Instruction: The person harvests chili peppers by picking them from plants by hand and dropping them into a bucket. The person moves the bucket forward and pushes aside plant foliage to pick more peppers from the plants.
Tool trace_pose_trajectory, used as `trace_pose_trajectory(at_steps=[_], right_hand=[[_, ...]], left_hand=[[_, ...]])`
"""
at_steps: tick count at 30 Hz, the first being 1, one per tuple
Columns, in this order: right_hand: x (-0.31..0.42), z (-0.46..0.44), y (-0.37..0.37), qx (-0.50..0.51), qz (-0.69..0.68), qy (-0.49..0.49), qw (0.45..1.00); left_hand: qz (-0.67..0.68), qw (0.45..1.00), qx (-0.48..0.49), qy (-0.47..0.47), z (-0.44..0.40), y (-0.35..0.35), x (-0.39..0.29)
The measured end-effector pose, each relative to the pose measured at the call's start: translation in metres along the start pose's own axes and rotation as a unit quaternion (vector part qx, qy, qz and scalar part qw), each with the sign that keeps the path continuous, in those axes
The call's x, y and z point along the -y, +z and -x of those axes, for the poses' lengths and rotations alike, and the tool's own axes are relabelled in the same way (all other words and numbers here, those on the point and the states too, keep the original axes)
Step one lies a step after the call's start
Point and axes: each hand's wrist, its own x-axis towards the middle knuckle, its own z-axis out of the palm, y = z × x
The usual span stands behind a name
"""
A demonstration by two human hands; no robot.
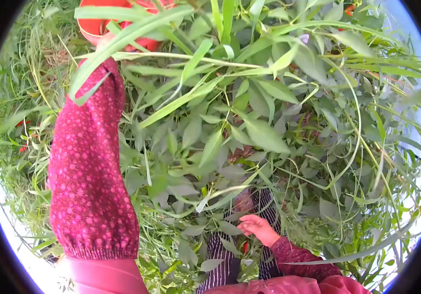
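My left hand (105,42) reaches to the top left, at the edge of a red container (87,28); leaves and the sleeve hide its fingers, so its hold cannot be made out. Low in the view, my right hand (258,229) hangs in front of my striped trousers (221,257), its fingers slightly bent and apart, with nothing visible in it. Just below that hand, a small red pepper (245,247) shows among the leaves. Broad green leaves (264,136) of a plant fill the middle.
Long grass blades (171,66) cross over the plants. More red peppers (23,147) show at the far left, and one (349,10) at the top right. Bluish-white sheeting (414,44) lies along the right edge.
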Motion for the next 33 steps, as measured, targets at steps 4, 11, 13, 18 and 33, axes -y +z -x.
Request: trace_pose_trajectory(at_steps=[4,11,13,18,33], right_hand=[[0.000,0.001,-0.005,-0.004,-0.018,0.004,1.000],[-0.025,-0.006,-0.026,-0.020,0.006,0.037,0.999],[-0.025,-0.006,-0.029,-0.026,0.017,0.051,0.998],[-0.017,-0.013,-0.034,-0.027,0.009,0.033,0.999],[-0.004,-0.016,-0.017,-0.005,-0.043,-0.018,0.999]], left_hand=[[0.033,0.999,0.002,-0.040,0.015,-0.004,0.019],[-0.064,0.997,-0.036,0.014,0.026,-0.010,0.030],[-0.166,0.979,0.051,0.106,-0.025,-0.050,0.056],[-0.163,0.977,-0.047,0.127,-0.010,0.001,-0.024],[-0.337,0.902,-0.147,0.228,-0.053,0.009,-0.034]])
